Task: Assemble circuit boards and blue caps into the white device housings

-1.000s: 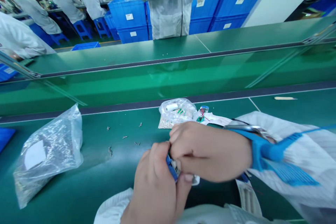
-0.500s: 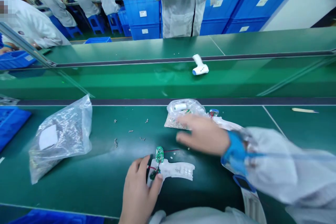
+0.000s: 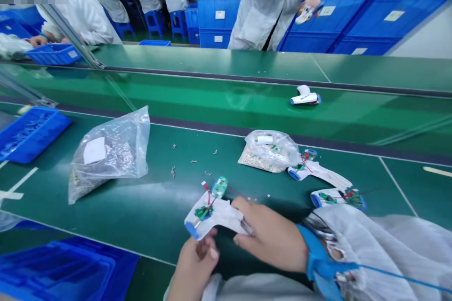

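My right hand [image 3: 270, 233] is closed around the handle end of a white gun-shaped housing half [image 3: 226, 214]. Its blue-rimmed nose points to the lower left. Red and black wires join a green circuit board [image 3: 219, 187] at its top to another board [image 3: 203, 211] inside the shell. Just under the shell, my left hand [image 3: 197, 258] has its fingers curled in close to the lower edge. Whether those fingertips hold anything is hidden. Two similar wired housing halves [image 3: 323, 173] [image 3: 332, 197] lie beyond my right forearm.
A clear bag of small parts [image 3: 270, 153] lies beyond my right hand. A larger clear bag [image 3: 109, 155] is at left, near a blue tray [image 3: 33, 134]. Several tiny screws [image 3: 173, 171] are scattered between. A white gun-shaped device [image 3: 305, 96] lies on the green strip; a co-worker [image 3: 261, 14] stands opposite.
My right hand has come down from near the bag of small parts and taken hold of the housing's handle. The housing has turned, and my left hand has shifted below it. The view has swung left.
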Motion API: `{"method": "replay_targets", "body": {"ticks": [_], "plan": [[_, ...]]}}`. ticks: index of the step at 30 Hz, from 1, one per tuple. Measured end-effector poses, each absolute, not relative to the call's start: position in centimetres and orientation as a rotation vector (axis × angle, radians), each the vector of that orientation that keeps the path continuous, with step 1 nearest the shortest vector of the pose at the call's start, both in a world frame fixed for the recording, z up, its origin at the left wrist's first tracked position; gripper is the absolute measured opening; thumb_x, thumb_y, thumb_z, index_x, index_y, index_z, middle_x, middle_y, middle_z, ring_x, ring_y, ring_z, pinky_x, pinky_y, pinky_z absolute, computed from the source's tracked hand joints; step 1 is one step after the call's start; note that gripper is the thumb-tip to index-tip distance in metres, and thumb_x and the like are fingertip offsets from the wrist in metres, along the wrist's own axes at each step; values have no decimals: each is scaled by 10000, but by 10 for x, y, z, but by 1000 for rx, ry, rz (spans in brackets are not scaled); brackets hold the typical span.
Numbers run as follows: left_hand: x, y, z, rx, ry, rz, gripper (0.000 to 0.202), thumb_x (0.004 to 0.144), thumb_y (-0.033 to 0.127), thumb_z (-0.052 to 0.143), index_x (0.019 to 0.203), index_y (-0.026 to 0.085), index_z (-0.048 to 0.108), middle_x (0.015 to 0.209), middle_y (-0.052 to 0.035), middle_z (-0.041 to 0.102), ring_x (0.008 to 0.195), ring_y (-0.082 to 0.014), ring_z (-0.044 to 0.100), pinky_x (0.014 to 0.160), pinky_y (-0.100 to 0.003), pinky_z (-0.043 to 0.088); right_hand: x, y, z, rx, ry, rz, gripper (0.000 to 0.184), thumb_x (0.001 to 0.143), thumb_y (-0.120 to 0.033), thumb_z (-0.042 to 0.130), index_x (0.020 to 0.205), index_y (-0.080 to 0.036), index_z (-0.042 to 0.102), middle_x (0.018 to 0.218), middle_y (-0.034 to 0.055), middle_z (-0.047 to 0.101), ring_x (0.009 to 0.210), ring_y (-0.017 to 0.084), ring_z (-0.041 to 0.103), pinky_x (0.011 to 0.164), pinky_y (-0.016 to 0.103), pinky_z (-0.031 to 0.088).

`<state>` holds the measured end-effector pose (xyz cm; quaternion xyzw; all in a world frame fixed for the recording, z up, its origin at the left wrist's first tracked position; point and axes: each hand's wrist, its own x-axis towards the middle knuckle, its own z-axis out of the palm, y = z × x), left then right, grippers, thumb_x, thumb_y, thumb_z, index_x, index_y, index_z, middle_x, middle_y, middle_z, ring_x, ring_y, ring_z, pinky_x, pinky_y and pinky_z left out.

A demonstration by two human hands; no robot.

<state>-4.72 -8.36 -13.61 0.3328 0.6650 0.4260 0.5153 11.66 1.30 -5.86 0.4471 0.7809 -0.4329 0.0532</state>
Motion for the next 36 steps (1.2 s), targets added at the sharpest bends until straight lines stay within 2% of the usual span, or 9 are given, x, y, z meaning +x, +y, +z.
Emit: {"method": "replay_targets", "body": {"ticks": [1,3,6,9,11,14,18,28,36], "plan": [[-42,-82,-138,730,1519,1059,592,560,765,543,720,204,648,568,-23,542,569,-209,526,535,-321,406,108,8,-56,1321,2385,-1375,267,716,-196,512,975,-147,474,939,94,622,835,211,595,684,285,406],[-36,-77,-137,559,1357,1135,607,587,755,524,853,228,660,705,-61,623,705,-254,593,643,-368,460,90,-2,-55,1245,2429,-1422,310,704,-203,522,1006,-142,487,992,103,617,856,211,597,688,279,408],[-41,-67,-128,191,1190,1283,434,687,559,595,976,239,638,805,-56,656,770,-246,625,712,-381,484,70,-8,-59,1150,2513,-1368,399,702,-301,569,1057,-128,508,1005,107,625,836,221,604,645,274,406],[-63,-59,-117,-106,1106,1444,335,653,377,697,949,229,646,665,6,613,668,-192,622,641,-326,503,61,8,-65,965,2646,-1213,303,736,-389,574,929,-156,588,839,41,650,711,168,594,583,241,384],[-82,-56,-114,-120,1075,1517,296,643,334,706,912,221,657,579,37,558,563,-150,584,539,-268,483,56,29,-72,900,2731,-1044,190,803,-330,519,815,-170,620,762,18,641,684,132,580,600,223,379],[-108,-51,-117,-56,1114,1609,300,581,342,731,826,178,671,525,31,531,486,-132,537,457,-229,433,41,66,-86,951,2795,-845,233,864,-198,414,895,-152,641,881,64,641,814,141,589,707,243,394],[-125,-44,-127,-59,1130,1705,302,555,353,731,787,170,668,514,31,522,486,-118,517,481,-221,427,7,96,-104,873,2850,-707,288,876,-181,406,1094,-168,594,1008,89,621,915,174,585,750,273,404],[-125,-42,-138,-39,1097,1719,317,566,382,710,786,156,677,478,28,482,450,-117,460,477,-256,390,-19,93,-113,787,2760,-562,216,802,-88,442,886,-115,639,868,132,633,782,209,618,642,278,424],[-105,-35,-119,-11,1138,1620,309,582,334,703,825,152,642,492,30,525,456,-118,501,470,-227,380,31,71,-104,1010,2675,-772,117,726,-104,516,709,-145,624,734,56,618,676,146,585,624,236,393]]}}
